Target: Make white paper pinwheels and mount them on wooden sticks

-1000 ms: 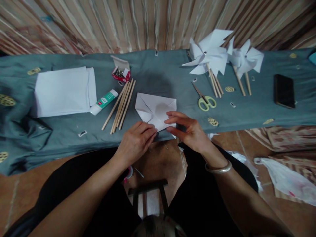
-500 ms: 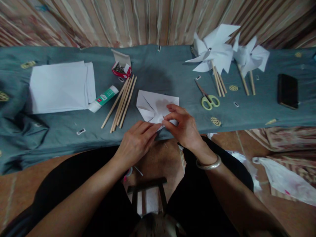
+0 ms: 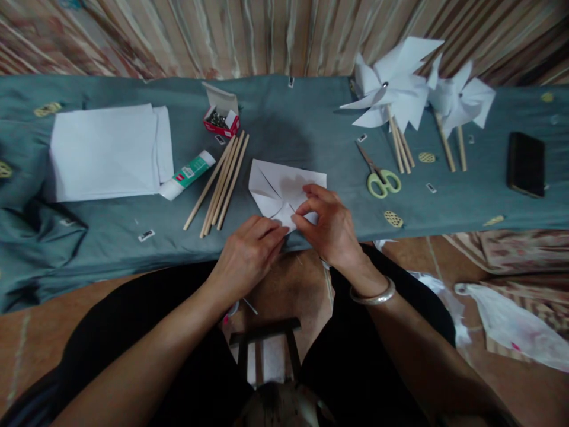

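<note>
A white sheet of paper [image 3: 284,175] with cut slits lies at the front edge of the table. Its left flap is curled in toward the middle. My left hand [image 3: 249,252] grips the near edge of the paper, thumb and fingers closed together. Just to its right, my right hand [image 3: 326,222] pinches the paper close to its middle with thumb and forefinger, the other fingers bent above it. The right hand covers the sheet's lower right part. A small gap shows between the fingertips of the two hands.
Left of the paper lie wooden sticks [image 3: 224,187], a glue stick [image 3: 189,174], an open red box of metal pins [image 3: 221,121] and stacked paper [image 3: 104,154]. To the right are green-handled scissors [image 3: 377,178], white paper pinwheels [image 3: 400,83] on sticks and a black phone [image 3: 526,164].
My left fingertips have drawn slightly left, away from the right ones. The right hand still pinches the paper. The view has shifted a little.
</note>
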